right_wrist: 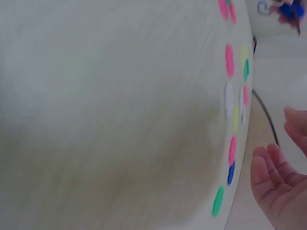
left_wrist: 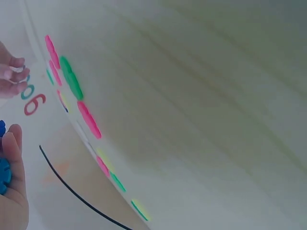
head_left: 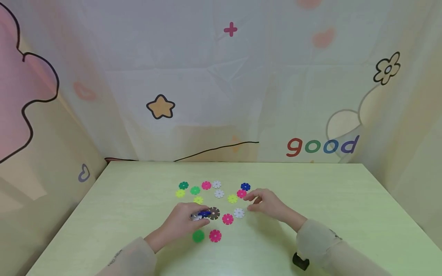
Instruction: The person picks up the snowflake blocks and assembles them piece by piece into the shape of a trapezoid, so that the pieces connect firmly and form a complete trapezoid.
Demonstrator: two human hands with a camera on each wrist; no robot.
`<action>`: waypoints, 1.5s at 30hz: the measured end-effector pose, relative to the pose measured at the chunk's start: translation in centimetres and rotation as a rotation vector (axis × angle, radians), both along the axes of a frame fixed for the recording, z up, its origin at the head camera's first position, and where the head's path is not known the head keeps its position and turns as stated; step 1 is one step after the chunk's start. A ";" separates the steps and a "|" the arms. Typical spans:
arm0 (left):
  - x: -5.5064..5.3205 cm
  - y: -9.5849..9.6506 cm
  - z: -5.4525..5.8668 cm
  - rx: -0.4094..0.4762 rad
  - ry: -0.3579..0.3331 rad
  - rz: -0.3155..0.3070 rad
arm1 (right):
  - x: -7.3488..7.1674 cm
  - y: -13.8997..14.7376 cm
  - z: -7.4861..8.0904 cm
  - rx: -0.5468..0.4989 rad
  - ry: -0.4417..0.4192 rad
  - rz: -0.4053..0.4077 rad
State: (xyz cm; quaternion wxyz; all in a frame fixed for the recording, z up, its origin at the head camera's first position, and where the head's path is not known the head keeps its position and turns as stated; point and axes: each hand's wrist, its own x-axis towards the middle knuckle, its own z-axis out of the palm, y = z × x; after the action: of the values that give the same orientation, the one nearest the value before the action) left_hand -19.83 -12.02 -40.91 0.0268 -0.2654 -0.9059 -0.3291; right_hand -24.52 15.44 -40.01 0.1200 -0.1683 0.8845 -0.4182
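Note:
My left hand (head_left: 181,221) grips a small cluster of toothed plastic snowflake discs over the middle of the table. Among them are a blue disc (head_left: 204,213) and a grey-brown disc (head_left: 214,213), with a whitish one partly hidden by the fingers. In the left wrist view, blue discs (left_wrist: 4,176) show against the palm. My right hand (head_left: 268,205) holds nothing; its fingers are loosely bent, as the right wrist view also shows. Its fingertips are right by a pink disc (head_left: 241,193), with a white disc (head_left: 239,213) to their left.
Loose discs lie flat across the table (head_left: 310,184): a dark green disc (head_left: 183,185), a yellow disc (head_left: 233,198), a dark blue disc (head_left: 245,186) and several others. Nearest the front are a green disc (head_left: 198,236) and a pink disc (head_left: 215,235). A printed curtain (head_left: 207,84) stands behind.

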 end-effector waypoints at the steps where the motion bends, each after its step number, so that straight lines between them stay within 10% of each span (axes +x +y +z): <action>1: -0.1 -0.2 0.0 0.008 -0.003 0.004 | -0.5 0.3 -0.1 0.032 0.020 -0.021; 21: -0.6 -1.3 0.0 0.025 -0.026 -0.002 | -5.7 3.1 -2.4 0.438 0.095 -0.080; 45: -0.5 -1.1 0.4 0.057 -0.091 -0.016 | -4.7 4.2 -2.3 0.322 0.068 -0.088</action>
State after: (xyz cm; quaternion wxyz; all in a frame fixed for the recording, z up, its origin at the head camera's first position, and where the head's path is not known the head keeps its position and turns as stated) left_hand -20.30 -13.11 -40.53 -0.0095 -0.2565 -0.8942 -0.3668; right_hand -29.27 19.65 -42.30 0.0970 -0.1219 0.9502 -0.2700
